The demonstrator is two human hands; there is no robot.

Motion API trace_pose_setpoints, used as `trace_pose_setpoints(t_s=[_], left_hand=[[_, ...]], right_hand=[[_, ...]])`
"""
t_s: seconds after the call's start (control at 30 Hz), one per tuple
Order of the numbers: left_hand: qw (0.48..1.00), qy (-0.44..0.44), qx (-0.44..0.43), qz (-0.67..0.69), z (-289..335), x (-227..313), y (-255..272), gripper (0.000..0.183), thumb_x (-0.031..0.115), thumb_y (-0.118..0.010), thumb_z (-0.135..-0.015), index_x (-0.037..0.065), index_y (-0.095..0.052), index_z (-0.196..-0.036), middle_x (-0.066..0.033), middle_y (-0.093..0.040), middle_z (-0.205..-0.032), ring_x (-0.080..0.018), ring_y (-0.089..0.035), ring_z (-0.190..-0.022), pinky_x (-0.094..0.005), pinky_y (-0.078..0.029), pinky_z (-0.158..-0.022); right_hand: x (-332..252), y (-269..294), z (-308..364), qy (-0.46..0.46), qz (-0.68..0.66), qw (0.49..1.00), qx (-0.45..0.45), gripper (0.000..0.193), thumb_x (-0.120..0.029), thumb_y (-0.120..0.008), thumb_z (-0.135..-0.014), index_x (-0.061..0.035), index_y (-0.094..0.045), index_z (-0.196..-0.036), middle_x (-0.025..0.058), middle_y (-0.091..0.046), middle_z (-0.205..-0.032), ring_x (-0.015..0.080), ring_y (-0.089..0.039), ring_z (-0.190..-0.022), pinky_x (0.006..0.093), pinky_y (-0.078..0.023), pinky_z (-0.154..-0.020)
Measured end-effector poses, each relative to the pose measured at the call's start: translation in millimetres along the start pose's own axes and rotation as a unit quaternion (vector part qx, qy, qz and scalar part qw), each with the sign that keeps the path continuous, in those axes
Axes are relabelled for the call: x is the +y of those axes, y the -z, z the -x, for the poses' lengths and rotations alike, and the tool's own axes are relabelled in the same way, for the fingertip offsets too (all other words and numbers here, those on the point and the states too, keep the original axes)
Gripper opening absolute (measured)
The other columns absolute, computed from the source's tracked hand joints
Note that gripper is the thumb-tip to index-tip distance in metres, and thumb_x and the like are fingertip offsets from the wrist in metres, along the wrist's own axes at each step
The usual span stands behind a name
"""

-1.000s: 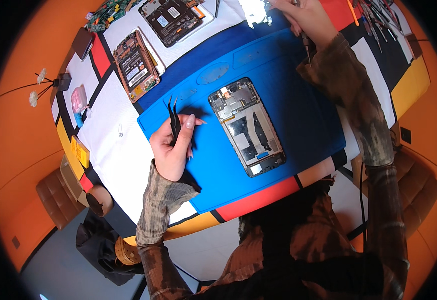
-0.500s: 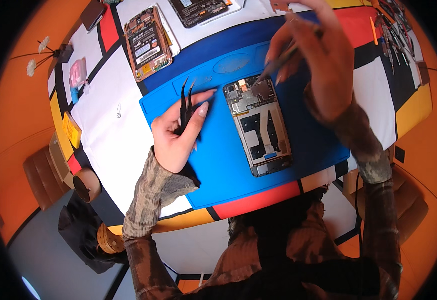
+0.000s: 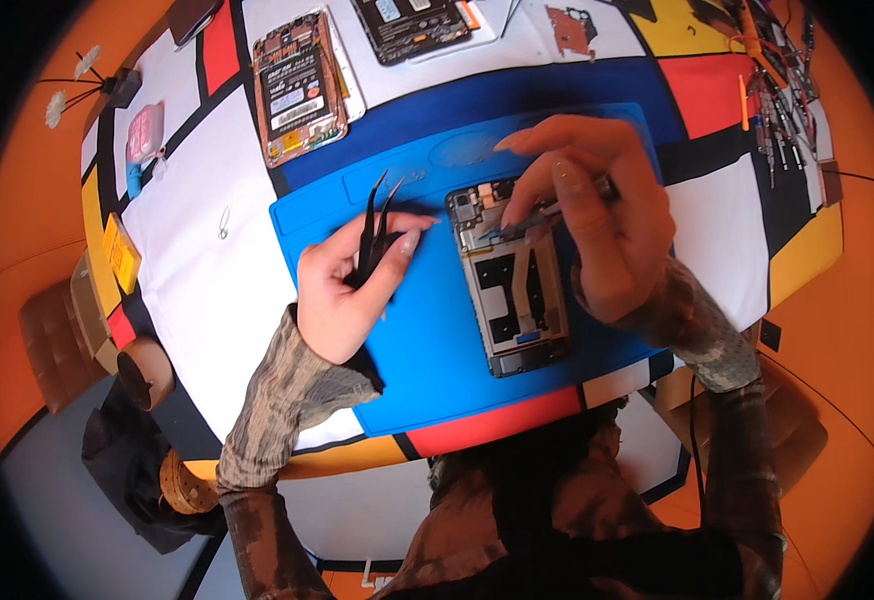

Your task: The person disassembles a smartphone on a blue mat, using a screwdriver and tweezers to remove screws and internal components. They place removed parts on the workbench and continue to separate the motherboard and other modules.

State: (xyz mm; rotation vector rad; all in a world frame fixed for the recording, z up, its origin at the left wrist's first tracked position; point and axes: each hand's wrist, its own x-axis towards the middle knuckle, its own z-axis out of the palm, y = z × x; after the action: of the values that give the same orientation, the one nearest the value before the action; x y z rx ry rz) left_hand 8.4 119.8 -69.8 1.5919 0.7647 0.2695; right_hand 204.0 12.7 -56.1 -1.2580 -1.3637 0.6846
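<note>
The opened phone point(image 3: 507, 290) lies on the blue mat point(image 3: 417, 350). Over its upper part, the right hand point(image 3: 612, 225) pinches a slim, partly hidden tool point(image 3: 551, 211); left of the phone, the left hand point(image 3: 339, 290) grips black tweezers point(image 3: 368, 245), tips apart.

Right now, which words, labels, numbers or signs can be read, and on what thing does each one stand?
I do not copy printed text, but I can place it.
Black battery in the copper-coloured phone: larger white print; the smallest is unreadable.
Dark phone at the top edge: pale label, too small.
Pink object: blurred print.
Phone on the blue mat: no legible text.
</note>
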Motion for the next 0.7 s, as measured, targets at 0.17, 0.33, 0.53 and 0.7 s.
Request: trace_pose_setpoints(t_s=[0.17,0.33,0.53,0.7], left_hand=[[1.000,0.004,-0.001,-0.005,0,1,0,0.016,0.005,-0.054,-0.087,0.001,-0.062,-0.100,0.0057,-0.050,-0.060,0.0008,-0.040,-0.048,-0.0158,-0.029,-0.043],[1.000,0.009,-0.007,-0.011,0,-1,2,0.015,0.005,-0.054,-0.087,0.001,-0.062,-0.100,0.0053,-0.049,-0.060,0.0007,-0.040,-0.049,-0.0162,-0.030,-0.043],[1.000,-0.022,0.001,-0.016,0,-3,0,0.016,0.010,-0.054,-0.088,0.000,-0.063,-0.097,0.0017,-0.059,-0.066,-0.0001,-0.040,-0.041,-0.0154,-0.030,-0.037],[1.000,0.013,-0.009,-0.005,1,1,2,0.015,0.007,-0.054,-0.087,0.002,-0.062,-0.100,0.0047,-0.050,-0.060,-0.0006,-0.042,-0.048,-0.0173,-0.031,-0.042]], right_hand=[[0,7,-1,-0.015,0.033,0.998,0.059,0.024,-0.015,-0.033,-0.097,-0.0010,-0.045,-0.112,0.0070,-0.057,-0.074,0.0107,-0.059,-0.072,0.0224,-0.048,-0.065],[28,36,-23,0.050,0.037,0.971,0.233,0.023,-0.014,-0.035,-0.096,0.0016,-0.046,-0.110,0.0101,-0.061,-0.090,0.0151,-0.062,-0.083,0.0253,-0.049,-0.074],[70,64,-32,-0.039,0.040,0.965,0.257,0.025,-0.013,-0.035,-0.096,0.0021,-0.047,-0.112,0.0156,-0.059,-0.105,0.0190,-0.060,-0.093,0.0268,-0.047,-0.083],[87,67,-35,-0.018,0.062,0.969,0.236,0.028,-0.012,-0.035,-0.096,0.0040,-0.045,-0.117,0.0164,-0.055,-0.114,0.0194,-0.057,-0.101,0.0263,-0.045,-0.088]])
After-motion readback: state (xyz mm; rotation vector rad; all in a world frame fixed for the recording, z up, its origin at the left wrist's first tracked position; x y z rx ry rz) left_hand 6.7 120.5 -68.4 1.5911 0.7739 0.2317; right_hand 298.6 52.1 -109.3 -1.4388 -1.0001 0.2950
